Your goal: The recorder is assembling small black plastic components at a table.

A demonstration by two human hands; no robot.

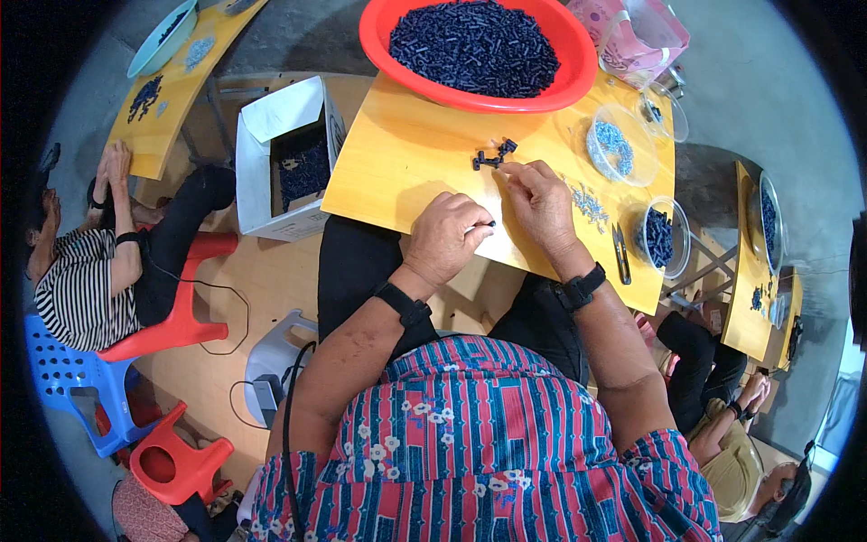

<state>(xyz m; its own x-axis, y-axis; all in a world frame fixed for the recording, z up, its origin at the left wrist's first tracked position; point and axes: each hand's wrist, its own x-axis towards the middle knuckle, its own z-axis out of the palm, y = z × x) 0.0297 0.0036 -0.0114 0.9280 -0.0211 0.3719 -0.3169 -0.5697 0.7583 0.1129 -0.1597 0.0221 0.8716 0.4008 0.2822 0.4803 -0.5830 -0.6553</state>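
My left hand [446,237] is closed in a pinch over the table's near edge. A small dark plastic piece [491,224] shows at its thumb and fingertip. To its right, my right hand [545,206] has thumb and forefinger pinched together; what they hold, if anything, is too small to make out. Just beyond those fingertips lies a little cluster of dark tubular pieces [493,157] on the yellow table [397,154]. Small pale pieces [590,206] are scattered to the right of my right hand, close to a dark slim hand tool [621,254].
A red basin [368,45] heaped with dark pieces stands at the far edge. Clear bowls [652,149] [684,239] line the right side, by a pink bag [623,41]. An open white carton [256,181] stands left. Other people sit at tables on both sides.
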